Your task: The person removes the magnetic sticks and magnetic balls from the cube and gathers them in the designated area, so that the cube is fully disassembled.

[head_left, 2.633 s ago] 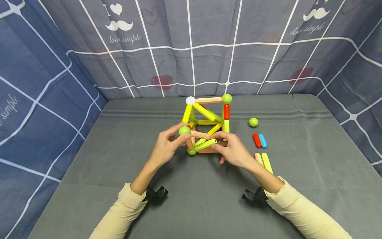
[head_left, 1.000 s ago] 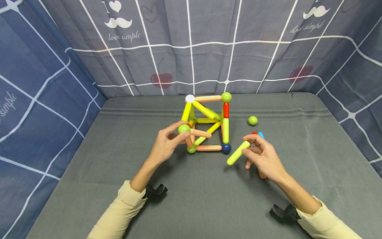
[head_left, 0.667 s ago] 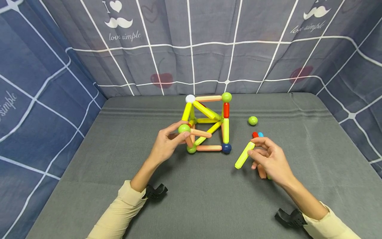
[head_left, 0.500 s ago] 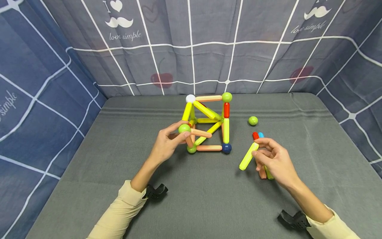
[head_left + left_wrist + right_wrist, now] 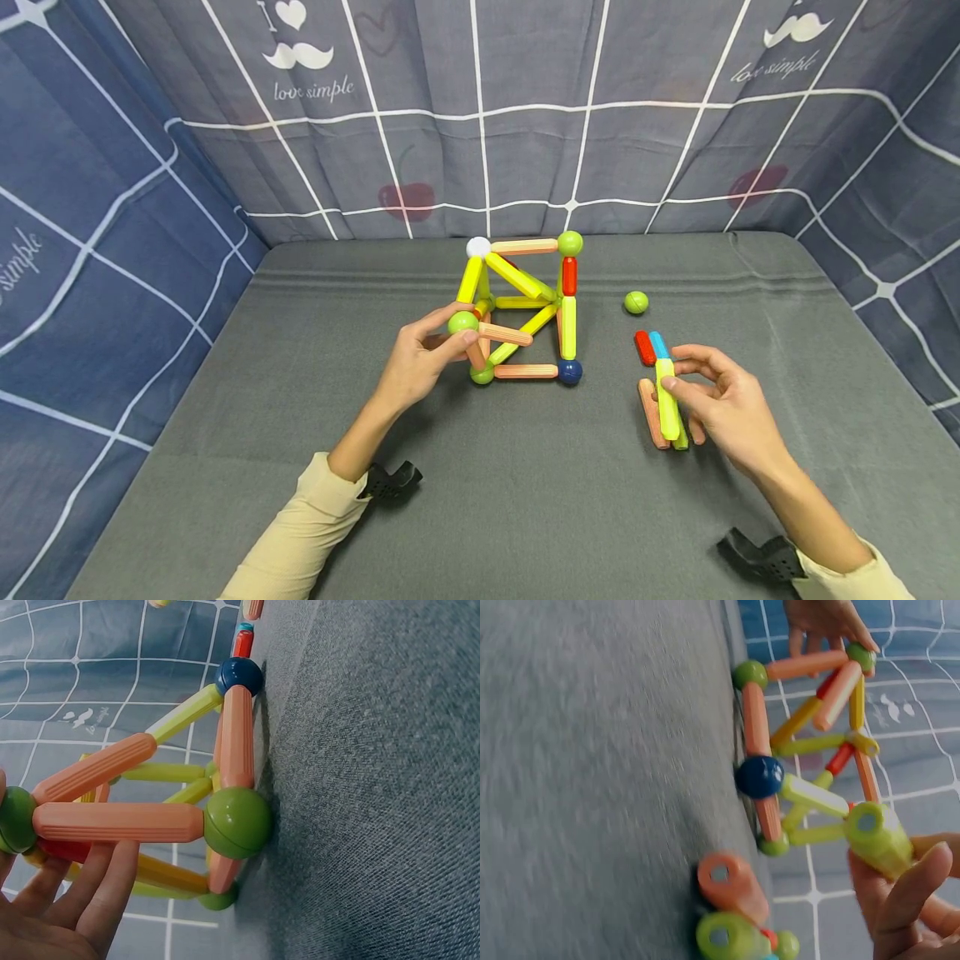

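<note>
My left hand point(image 5: 416, 362) pinches a green ball point(image 5: 462, 323) at the front left upper corner of a frame of magnetic sticks and balls. From that ball an orange stick point(image 5: 506, 335) juts right, its other end free in the air. A white ball point(image 5: 478, 248) tops the back left corner; a dark blue ball point(image 5: 569, 372) sits at the front right bottom. To the right, my right hand point(image 5: 731, 408) pinches a yellow-green magnetic stick point(image 5: 666, 402) between thumb and fingers. In the right wrist view this stick point(image 5: 881, 840) is held above the loose sticks.
Under the held stick lie a loose orange stick point(image 5: 649, 410) and another yellow-green stick point(image 5: 681, 439), partly covered. Just behind are a short red stick point(image 5: 645, 348) and a blue stick point(image 5: 658, 343). A loose green ball point(image 5: 636, 302) rests farther back. A grid-patterned curtain point(image 5: 525, 158) borders the grey cloth.
My right hand has carried the yellow-green stick from the frame's front rightward to over the loose sticks, turning it to point towards me. The left hand stays on the green ball.
</note>
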The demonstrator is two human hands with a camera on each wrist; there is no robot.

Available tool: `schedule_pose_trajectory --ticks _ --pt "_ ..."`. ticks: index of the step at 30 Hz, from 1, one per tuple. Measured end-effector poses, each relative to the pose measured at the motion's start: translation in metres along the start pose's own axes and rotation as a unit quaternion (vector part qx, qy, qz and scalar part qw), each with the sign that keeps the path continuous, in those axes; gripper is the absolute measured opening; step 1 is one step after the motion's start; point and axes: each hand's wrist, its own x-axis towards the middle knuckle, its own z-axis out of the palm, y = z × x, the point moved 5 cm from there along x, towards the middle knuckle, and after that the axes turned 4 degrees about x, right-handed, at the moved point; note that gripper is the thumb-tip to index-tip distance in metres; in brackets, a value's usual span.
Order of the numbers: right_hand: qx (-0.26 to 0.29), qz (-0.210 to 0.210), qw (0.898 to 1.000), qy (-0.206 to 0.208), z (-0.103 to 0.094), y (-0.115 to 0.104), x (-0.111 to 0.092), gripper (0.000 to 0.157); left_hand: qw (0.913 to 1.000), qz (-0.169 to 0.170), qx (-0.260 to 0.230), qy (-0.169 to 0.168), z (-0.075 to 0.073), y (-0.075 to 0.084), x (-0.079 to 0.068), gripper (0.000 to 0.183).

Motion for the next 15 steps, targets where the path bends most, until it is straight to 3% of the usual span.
schedule_pose_trajectory --ticks 9,15 --pt "-0.117 0.016 0.993 0.021 -0.024 0.016 0.002 0.035 1.0000 -0.001 -0.005 0.003 -0.001 0.001 0.001 0.038" --pt "-0.176 0.012 0.984 0.014 -0.030 0.026 0.002 0.041 0.9999 0.001 0.009 0.004 0.000 0.002 0.001 0.036"
